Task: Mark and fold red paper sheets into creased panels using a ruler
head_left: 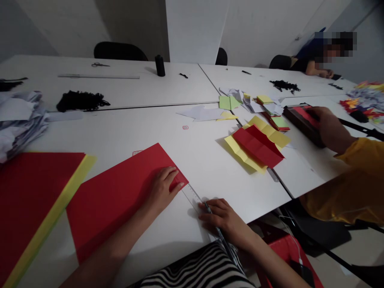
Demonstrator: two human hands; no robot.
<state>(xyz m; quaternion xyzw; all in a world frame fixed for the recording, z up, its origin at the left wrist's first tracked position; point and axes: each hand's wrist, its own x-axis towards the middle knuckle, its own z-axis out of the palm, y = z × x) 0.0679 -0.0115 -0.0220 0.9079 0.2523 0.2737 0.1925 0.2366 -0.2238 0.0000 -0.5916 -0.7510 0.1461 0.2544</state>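
Half the pen [220, 236] hidden under right hand [223, 220].

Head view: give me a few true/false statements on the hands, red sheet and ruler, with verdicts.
1. The left hand lies flat on the red sheet. True.
2. The right hand holds scissors. False: it holds a pen against the clear ruler; scissors lie on the far table.
3. The ruler runs along the red sheet's right edge. True.
4. The folded red paper lies on blue paper. False: it lies on yellow paper.
5. A co-worker's hand rests on a dark box. True.
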